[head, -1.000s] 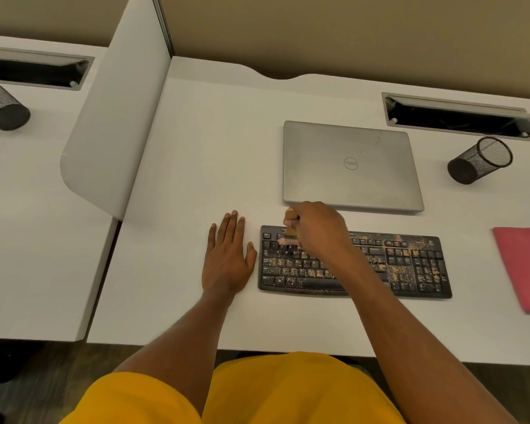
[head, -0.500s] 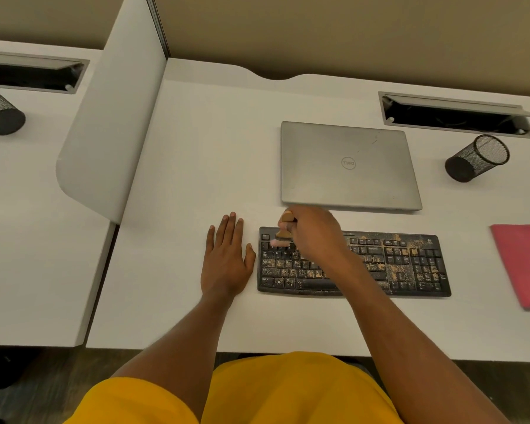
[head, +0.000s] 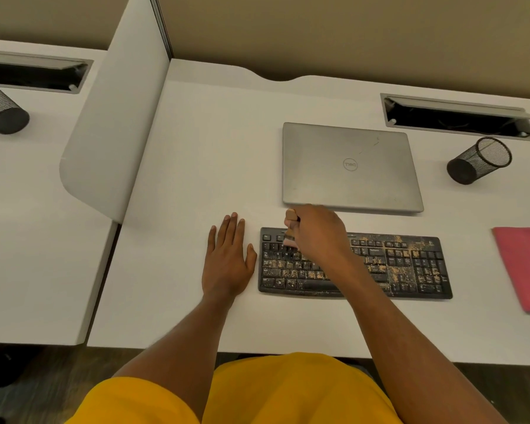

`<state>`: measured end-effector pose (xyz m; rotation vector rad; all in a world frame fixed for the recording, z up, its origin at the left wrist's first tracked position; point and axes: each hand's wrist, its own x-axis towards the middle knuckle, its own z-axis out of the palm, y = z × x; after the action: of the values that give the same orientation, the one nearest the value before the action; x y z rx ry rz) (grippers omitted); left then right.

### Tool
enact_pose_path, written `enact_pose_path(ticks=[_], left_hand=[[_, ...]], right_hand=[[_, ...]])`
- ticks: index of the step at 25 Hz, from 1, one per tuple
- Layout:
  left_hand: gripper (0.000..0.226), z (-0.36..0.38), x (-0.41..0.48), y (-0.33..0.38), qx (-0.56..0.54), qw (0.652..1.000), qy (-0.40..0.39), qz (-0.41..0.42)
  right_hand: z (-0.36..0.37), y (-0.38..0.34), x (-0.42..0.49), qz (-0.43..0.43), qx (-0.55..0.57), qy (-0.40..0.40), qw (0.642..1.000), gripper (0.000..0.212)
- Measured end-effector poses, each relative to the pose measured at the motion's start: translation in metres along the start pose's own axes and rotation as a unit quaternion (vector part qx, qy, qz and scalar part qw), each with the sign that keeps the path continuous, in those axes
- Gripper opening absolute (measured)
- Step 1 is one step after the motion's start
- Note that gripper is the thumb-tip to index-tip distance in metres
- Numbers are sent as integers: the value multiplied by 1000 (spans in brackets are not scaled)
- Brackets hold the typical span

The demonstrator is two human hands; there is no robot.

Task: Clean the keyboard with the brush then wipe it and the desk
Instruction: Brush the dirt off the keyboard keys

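Observation:
A black keyboard (head: 404,264) speckled with tan crumbs lies on the white desk (head: 202,154), in front of a shut grey laptop. My right hand (head: 317,232) grips a small wooden-handled brush (head: 290,228), its pale bristles down on the keyboard's upper left keys. The hand and forearm hide the middle keys. My left hand (head: 228,258) rests flat on the desk, fingers straight, just left of the keyboard, its thumb near the keyboard's edge. A pink cloth (head: 523,264) lies on the desk at the far right.
The grey laptop (head: 349,166) lies right behind the keyboard. A black mesh cup (head: 478,160) lies tipped at the right, near an open cable hatch (head: 459,117). A white divider panel (head: 110,123) separates a neighbouring desk with another mesh cup (head: 0,108).
My right hand with the brush has shifted slightly left and back along the keyboard's top left rows. The left hand has stayed flat in place.

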<state>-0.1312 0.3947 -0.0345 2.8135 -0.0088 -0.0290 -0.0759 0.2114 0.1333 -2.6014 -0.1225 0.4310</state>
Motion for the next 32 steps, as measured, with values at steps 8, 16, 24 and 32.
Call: enact_pose_path(ticks=[8,16,24,32], left_hand=[[67,-1,0,1,7,1000,-4,1],[67,-2,0,1,-2,1000,-3,0],[68,-2,0,1,-1,1000,-6,1],[68,-2,0,1,5,1000,-9,1]], right_hand=[[27,-18,-5,1,221,91,971,15],[36,-8,-11,-6,186,58,981,17],[33,-2,-15,16,182,58,981,19],[36,12,-31,19,160,10,987,21]])
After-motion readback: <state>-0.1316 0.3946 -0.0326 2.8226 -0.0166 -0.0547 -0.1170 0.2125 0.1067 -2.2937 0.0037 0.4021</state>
